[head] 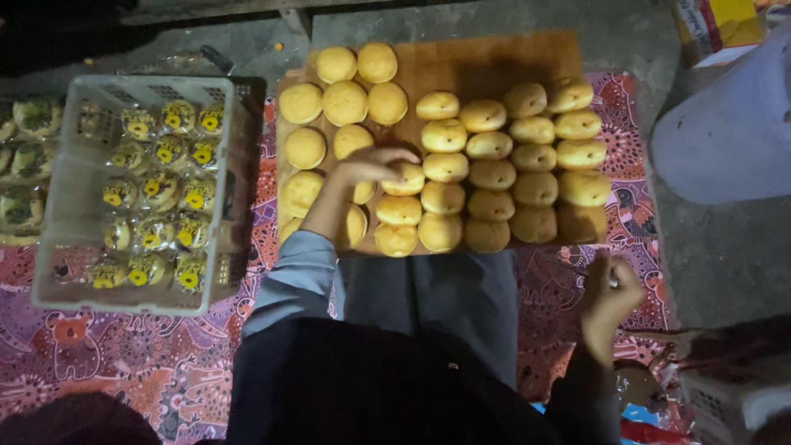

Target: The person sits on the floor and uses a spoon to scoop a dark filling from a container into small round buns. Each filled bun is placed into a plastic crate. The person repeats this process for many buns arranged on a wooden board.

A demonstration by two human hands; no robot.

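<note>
Left hand [367, 167] grasps a bun [405, 178] mid-board, fingers curled over its top. Right hand [608, 295] sits off the board at 4 o'clock, clenched on something small, cannot tell what. Risk: buns touch all round, so a lift could drag neighbours; the front row sits at the wooden board [486, 62] edge at 6 o'clock and could roll off. Open room: bare board at 12 o'clock, crate [62, 272] at 9.
</note>
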